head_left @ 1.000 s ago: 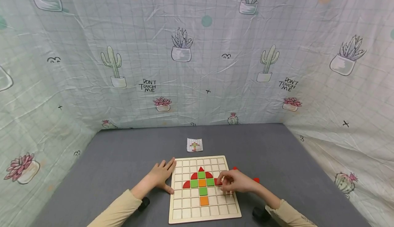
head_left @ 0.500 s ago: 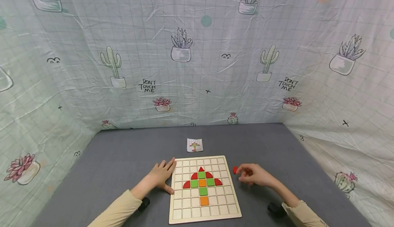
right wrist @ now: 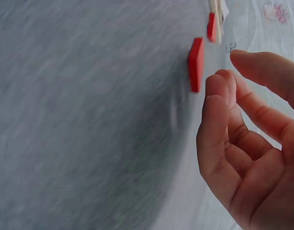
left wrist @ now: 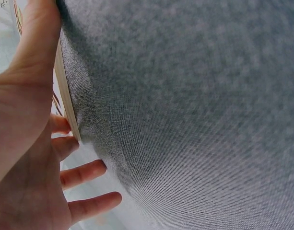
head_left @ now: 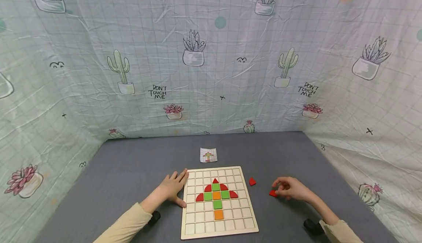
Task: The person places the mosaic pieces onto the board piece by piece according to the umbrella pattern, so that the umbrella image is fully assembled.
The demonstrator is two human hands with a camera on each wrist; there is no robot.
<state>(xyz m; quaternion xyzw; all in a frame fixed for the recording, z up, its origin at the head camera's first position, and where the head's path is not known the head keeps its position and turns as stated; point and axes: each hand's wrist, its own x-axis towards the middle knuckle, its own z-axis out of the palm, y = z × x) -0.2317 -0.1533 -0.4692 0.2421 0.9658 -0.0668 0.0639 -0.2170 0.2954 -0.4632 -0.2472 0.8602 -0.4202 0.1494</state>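
Note:
A wooden grid board (head_left: 244, 223) lies on the grey table, with red, green and orange tiles set in several of its squares. My left hand (head_left: 171, 188) rests at the board's left edge, thumb and fingertips touching it; the left wrist view shows its fingers spread. To the right of the board, my right hand (head_left: 291, 189) hovers with fingers loosely bent and thumb apart, holding nothing. Just by its fingertips lies a loose red tile (head_left: 273, 193), seen edge-on in the right wrist view. A second red tile (head_left: 252, 181) with a pointed tip lies closer to the board.
A small printed card (head_left: 208, 155) with a coloured grid pattern lies behind the board. Cloth printed with cacti (head_left: 194, 49) hangs behind and at both sides of the table. Black devices (head_left: 313, 227) sit at the wrists.
My right hand has left the board, where a red tile now sits at the right end of its row, and moved right past one loose red tile to the other. The left hand stays put.

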